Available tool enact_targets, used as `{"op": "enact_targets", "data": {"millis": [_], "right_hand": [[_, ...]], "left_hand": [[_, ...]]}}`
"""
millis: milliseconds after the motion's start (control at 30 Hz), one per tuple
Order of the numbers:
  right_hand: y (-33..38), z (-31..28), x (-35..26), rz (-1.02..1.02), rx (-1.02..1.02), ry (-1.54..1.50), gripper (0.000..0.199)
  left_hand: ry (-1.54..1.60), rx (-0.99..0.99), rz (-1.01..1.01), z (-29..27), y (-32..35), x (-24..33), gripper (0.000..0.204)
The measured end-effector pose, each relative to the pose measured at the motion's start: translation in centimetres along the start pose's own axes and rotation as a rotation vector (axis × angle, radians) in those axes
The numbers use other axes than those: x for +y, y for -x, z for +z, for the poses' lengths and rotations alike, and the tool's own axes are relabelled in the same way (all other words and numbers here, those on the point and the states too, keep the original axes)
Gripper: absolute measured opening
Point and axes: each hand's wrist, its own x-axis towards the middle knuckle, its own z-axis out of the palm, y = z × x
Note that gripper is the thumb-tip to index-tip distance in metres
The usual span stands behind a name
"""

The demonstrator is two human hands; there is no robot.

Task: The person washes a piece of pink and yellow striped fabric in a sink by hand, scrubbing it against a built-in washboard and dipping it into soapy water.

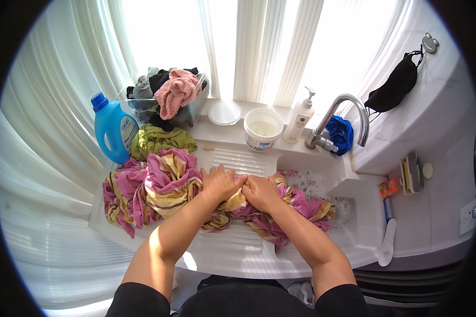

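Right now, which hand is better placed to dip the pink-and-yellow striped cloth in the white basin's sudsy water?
Probably the right hand: it holds the cloth beside the basin, where part already trails in; the left hand sits farther away.

The cloth point(166, 179) is pink with yellow bands and brown stripes, the sink point(366, 224) white, the bottle point(109, 129) at its far left corner blue.

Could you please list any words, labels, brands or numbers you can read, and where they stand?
Blue jug: printed label, wording left out.
White tub: print too small to read.
White pump bottle: small print, wording left out.
White handle: tiny mark, unreadable.
Orange packet: blurred.
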Motion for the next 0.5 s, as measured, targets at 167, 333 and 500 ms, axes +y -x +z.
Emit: {"op": "enact_targets", "data": {"millis": [167,333,500], "right_hand": [[10.6,5.4,-1.4,-0.423,0.476,0.214,0.078],[-1.5,3.1,0.3,-0.016,0.210,0.068,0.050],[-3.7,4.6,2.1,-0.113,0.458,0.267,0.052]], "left_hand": [[0.205,0.420,0.531,-2.7,12.4,-0.4,0.041],[0.210,0.306,0.110,3.5,-0.2,-1.5,0.031],[-0.021,0.533,0.046,1.1,-1.9,-0.1,0.036]]}}
